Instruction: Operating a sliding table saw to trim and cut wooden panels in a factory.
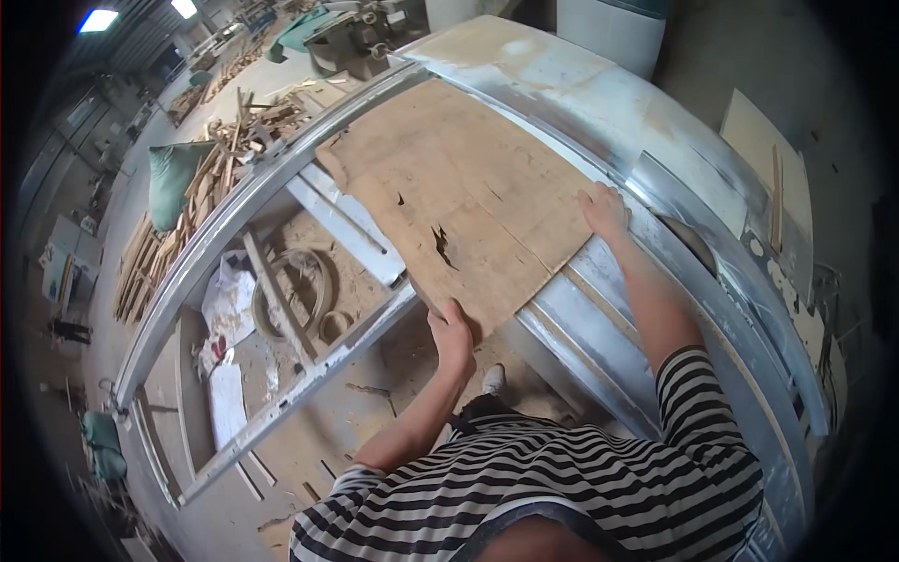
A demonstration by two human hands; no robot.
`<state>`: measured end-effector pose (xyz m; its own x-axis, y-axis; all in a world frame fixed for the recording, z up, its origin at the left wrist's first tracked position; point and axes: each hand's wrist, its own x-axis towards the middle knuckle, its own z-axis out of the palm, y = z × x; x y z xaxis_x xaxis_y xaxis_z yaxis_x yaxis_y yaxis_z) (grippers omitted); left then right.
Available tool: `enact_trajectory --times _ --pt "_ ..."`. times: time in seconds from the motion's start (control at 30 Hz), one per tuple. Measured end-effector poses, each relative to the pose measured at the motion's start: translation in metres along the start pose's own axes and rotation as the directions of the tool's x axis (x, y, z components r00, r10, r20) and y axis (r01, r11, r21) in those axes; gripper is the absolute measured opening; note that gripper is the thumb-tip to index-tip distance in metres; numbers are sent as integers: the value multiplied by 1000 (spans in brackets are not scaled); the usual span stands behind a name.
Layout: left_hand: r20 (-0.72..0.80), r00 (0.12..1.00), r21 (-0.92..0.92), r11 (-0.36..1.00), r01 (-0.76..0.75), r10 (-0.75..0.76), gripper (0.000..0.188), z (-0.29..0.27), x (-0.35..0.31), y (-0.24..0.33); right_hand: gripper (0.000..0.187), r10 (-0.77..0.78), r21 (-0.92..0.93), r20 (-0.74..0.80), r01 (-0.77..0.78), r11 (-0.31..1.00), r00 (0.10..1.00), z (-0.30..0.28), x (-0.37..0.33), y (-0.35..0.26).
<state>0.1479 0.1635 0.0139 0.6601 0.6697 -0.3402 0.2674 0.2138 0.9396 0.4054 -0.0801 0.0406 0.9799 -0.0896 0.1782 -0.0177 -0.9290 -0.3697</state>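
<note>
A thin brown plywood sheet (478, 178) lies across a large metal machine frame in front of me. Dark splits and holes mark its near left part, and its left edge is ragged. My left hand (455, 339) is closed on the near left corner, thumb on top and fingers hidden below. At the right corner, my right hand (608, 212) grips the sheet's edge, beside the pale metal housing (552, 80). Under the sheet's right side, metal slats (599, 318) of the machine bed show.
The curved frame rail (201, 220) runs along the left, with crossbars (281, 300) and a coiled hose (323, 290) inside it. Heaped wood strips (178, 225) and a green sack (173, 183) stand beyond. A pale board (773, 178) leans at the right.
</note>
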Motion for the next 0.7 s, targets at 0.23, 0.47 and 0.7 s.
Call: enact_trajectory --times 0.23,0.47,0.7 --pt "-81 994 136 988 -66 78 57 -72 -46 -31 64 -26 124 80 16 992 996 -31 -104 24" --pt "-43 997 144 987 73 -67 45 -161 -157 -42 68 -290 559 36 221 799 956 -99 -266 99" --pt "-39 987 325 932 163 -159 55 -242 -160 30 76 -426 460 -589 718 522 687 -93 -340 93"
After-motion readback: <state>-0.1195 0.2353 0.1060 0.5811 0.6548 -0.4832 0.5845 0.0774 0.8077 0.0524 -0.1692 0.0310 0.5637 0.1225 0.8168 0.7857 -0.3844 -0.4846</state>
